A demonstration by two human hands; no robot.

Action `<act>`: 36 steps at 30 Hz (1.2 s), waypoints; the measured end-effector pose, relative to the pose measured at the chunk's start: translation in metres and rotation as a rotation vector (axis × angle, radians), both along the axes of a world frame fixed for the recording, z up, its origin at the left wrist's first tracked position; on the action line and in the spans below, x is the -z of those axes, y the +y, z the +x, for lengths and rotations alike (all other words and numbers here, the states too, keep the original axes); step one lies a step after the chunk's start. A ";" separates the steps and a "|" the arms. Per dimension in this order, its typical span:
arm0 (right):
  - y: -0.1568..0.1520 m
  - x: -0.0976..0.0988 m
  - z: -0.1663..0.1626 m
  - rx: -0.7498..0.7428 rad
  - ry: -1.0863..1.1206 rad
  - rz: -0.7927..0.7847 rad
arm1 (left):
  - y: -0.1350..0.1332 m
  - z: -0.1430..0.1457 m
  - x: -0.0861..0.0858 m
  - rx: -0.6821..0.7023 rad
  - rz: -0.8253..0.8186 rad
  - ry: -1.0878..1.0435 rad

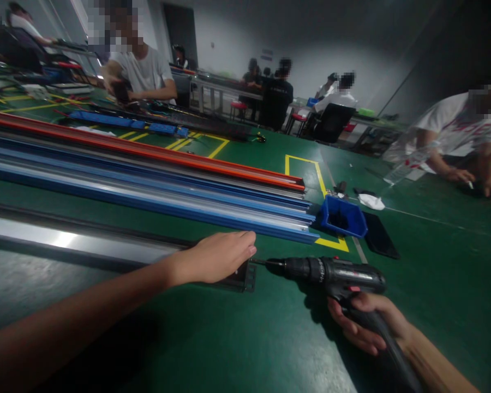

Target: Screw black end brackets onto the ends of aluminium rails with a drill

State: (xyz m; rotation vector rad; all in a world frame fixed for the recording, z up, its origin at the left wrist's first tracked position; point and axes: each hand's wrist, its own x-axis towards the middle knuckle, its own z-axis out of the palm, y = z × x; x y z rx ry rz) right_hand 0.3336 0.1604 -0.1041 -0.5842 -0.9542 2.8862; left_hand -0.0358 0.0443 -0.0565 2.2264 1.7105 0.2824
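My right hand point(368, 322) is wrapped round the handle of a black cordless drill point(352, 274), which lies level and points left. Its long thin bit point(262, 262) reaches the end of a long metal profile point(77, 240) with a silver face and dark edges. Over that end lies my left hand point(219, 254), its fingers curled down onto the profile by a black end cap point(247, 277) with slots. The bit's tip is beside my left fingers; I cannot tell whether it touches a screw.
Beyond the profile lie several long blue profiles point(180, 196) and an orange one point(188, 158). A blue bin point(347, 224) with dark small parts stands right of their ends, next to a black flat tablet-like thing point(380, 234). Other people sit across and right of the green table point(270, 338).
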 end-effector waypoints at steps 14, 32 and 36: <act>-0.002 0.001 0.003 0.007 -0.029 0.056 | -0.001 0.004 0.000 -0.024 0.000 0.018; -0.003 0.000 0.004 0.016 -0.030 0.058 | 0.003 0.007 0.000 -0.036 -0.023 0.023; -0.001 -0.002 0.003 0.020 -0.060 0.058 | 0.003 0.008 -0.001 -0.034 -0.031 0.018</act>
